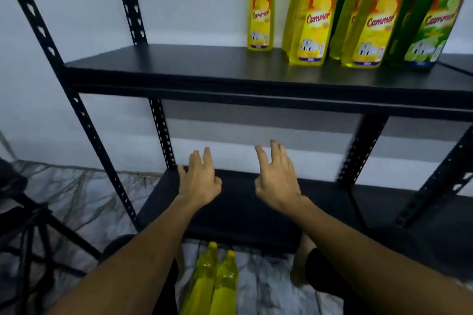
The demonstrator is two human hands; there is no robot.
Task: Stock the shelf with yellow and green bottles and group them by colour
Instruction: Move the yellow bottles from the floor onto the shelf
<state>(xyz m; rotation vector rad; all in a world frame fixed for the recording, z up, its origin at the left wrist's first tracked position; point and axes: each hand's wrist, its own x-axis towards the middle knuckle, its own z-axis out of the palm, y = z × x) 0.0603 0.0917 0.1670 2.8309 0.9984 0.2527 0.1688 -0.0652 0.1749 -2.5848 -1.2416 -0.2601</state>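
both hands empty, fingers loosely spread: left hand [200,178] and right hand [277,177] hover side by side over the bare lower shelf [240,212]. upper shelf [179,69] has yellow bottles upright at its right end: one [261,7] standing apart to the left, two in front [316,15] [376,18], more behind. green bottle [432,20] just right of them. two more yellow bottles [212,286] on the floor between the forearms.

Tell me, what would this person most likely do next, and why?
Probably lower both hands to the two yellow bottles standing on the floor below. The left hand and right hand are open and hold nothing, and the upper shelf has bare space left of its yellow bottle row.
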